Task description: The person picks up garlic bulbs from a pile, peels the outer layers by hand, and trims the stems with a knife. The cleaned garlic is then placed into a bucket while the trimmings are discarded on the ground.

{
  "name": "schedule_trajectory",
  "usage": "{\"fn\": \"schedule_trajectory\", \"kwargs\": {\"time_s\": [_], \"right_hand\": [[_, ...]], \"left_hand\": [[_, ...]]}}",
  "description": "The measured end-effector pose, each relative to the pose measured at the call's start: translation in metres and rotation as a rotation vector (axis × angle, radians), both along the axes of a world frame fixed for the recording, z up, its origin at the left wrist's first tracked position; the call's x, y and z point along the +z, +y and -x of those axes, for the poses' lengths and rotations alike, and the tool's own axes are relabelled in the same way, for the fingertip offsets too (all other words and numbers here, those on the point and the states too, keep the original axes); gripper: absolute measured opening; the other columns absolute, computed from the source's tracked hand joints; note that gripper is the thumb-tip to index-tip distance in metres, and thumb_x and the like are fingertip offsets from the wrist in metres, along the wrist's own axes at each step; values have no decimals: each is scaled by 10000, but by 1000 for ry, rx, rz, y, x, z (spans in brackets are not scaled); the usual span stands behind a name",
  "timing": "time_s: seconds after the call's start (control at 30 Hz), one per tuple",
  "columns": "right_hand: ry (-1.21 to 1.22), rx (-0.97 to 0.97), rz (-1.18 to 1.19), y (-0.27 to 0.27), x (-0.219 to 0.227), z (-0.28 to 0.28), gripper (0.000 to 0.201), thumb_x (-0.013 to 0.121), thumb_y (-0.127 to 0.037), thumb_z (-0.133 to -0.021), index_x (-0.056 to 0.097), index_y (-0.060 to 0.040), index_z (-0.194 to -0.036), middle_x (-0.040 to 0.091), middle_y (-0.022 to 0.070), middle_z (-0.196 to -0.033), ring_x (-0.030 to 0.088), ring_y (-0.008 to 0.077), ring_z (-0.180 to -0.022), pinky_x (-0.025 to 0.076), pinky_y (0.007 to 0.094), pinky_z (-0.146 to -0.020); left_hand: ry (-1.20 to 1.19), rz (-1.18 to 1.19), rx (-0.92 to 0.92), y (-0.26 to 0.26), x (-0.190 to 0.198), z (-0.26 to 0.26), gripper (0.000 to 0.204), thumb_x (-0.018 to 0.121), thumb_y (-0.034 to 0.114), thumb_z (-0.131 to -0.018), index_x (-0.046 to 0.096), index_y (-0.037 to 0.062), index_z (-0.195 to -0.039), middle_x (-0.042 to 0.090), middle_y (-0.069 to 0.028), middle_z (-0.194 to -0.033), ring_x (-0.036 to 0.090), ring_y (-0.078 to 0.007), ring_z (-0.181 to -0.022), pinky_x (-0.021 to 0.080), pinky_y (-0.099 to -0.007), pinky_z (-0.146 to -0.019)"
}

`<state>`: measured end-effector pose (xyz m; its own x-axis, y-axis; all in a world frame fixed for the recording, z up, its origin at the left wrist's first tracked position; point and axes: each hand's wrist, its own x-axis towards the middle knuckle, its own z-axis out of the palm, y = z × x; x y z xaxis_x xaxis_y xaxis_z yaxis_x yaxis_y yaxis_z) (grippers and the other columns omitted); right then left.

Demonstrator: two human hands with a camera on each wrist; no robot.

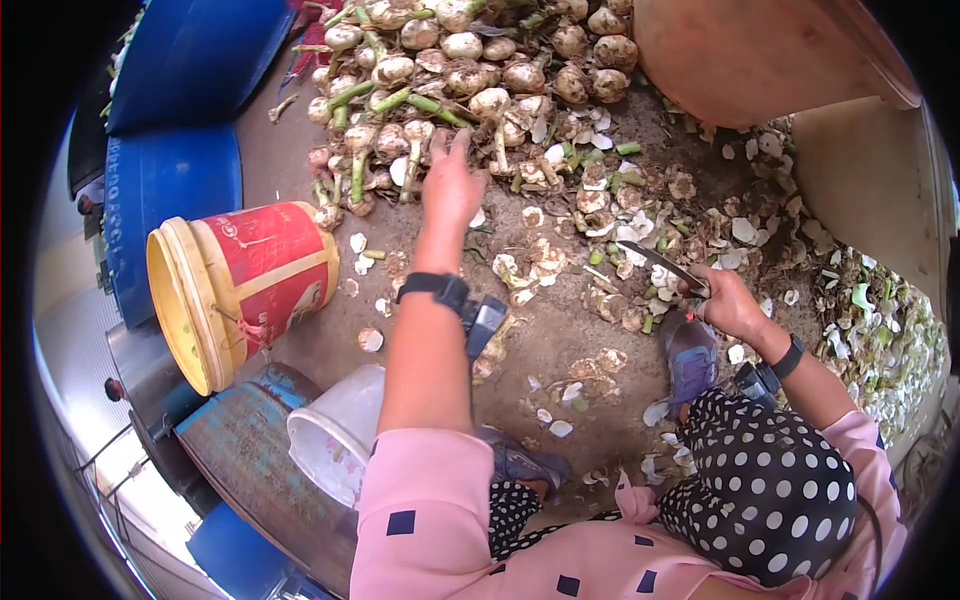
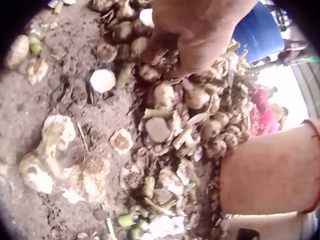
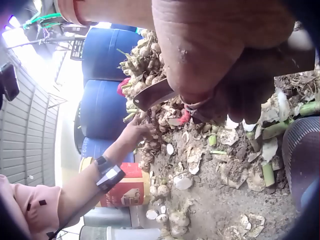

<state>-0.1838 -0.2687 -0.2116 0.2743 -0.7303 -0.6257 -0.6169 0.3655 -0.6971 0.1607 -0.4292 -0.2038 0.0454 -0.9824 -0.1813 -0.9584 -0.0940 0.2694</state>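
Observation:
A heap of muddy, pale bulbs with green stalks [image 1: 470,70] lies on the dirt ahead. My left hand [image 1: 452,185] stretches out to the heap's near edge, fingers spread, and its fingertips [image 2: 157,52] come down on the bulbs [image 2: 200,115] without clasping any that I can see. My right hand [image 1: 728,305] stays back by my knee and grips a knife [image 1: 662,264] with its blade pointing left over the peelings. In the right wrist view that hand [image 3: 225,50] wraps the handle, the blade [image 3: 152,93] juts out, and the left hand [image 3: 132,134] shows at the heap.
A red and yellow bucket [image 1: 250,280] lies on its side at left, with blue barrels [image 1: 170,190] behind it. A white plastic tub [image 1: 335,430] is near my left knee. A big brown basin [image 1: 750,50] stands at back right. Peelings [image 1: 640,220] litter the ground.

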Motion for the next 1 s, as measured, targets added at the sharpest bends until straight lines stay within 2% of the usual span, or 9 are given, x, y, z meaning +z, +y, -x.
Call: {"fn": "schedule_trajectory", "kwargs": {"time_s": [0.07,0.13,0.17,0.27,0.4,0.53,0.6,0.93,1.0], "right_hand": [[-6,-5,96,5,-10,6,254,709,-48,-682,618,-52,-919,620,146,-698,602,249,-636,467,341,-631],[-59,-61,65,4,-11,5,245,679,-2,-687,614,-35,-920,636,143,-725,616,229,-666,469,330,-648],[-72,-56,62,3,-13,4,245,679,-2,-687,614,-35,-920,636,143,-725,616,229,-666,469,330,-648],[-195,-67,97,3,-16,-5,252,660,35,-682,608,-22,-922,649,136,-752,620,201,-689,469,316,-658],[-163,-57,51,-5,-10,-11,256,657,30,-675,607,-23,-920,647,119,-760,608,184,-692,469,309,-657],[-115,11,239,4,-18,-9,245,672,-20,-686,618,-37,-925,633,132,-725,604,211,-673,471,326,-659],[-189,-13,82,5,-20,-14,248,671,-26,-682,623,-47,-925,640,153,-747,630,237,-701,476,340,-669],[-68,-47,25,-6,-5,-13,291,618,62,-640,605,-26,-917,611,63,-720,549,124,-679,460,286,-651],[-33,-43,0,-5,-2,-9,278,616,58,-649,600,-24,-915,606,72,-710,541,125,-665,458,291,-645]], "left_hand": [[-80,292,-142,-1,-29,-13,589,628,20,-783,447,60,-1342,501,-181,-1317,653,-266,-918,544,-388,-787],[803,-249,451,8,-10,-17,554,632,67,-813,431,-21,-1322,620,-176,-1112,644,-190,-662,542,-305,-567],[955,-184,525,21,8,-19,536,615,55,-803,424,-92,-1282,646,-139,-964,569,-127,-513,483,-261,-423],[1277,-15,702,69,56,-70,211,522,79,-853,566,-9,-1040,634,-47,-831,579,-100,-615,440,-226,-461],[917,147,788,168,166,-156,313,554,79,-797,585,-1,-1098,613,-25,-872,532,-73,-654,400,-178,-525],[395,-315,833,293,246,-272,378,570,58,-650,635,-43,-1009,648,-87,-754,576,-151,-538,414,-233,-471],[-56,-565,886,325,246,-289,528,644,25,-701,568,-2,-1223,647,-77,-992,561,-133,-556,408,-235,-472],[636,-88,198,19,71,-41,528,611,265,-892,454,96,-1368,626,-62,-860,544,-102,-743,446,-244,-656],[277,-113,66,-29,30,11,636,603,299,-883,334,129,-1434,676,-176,-975,648,-299,-937,497,-394,-834]]}}
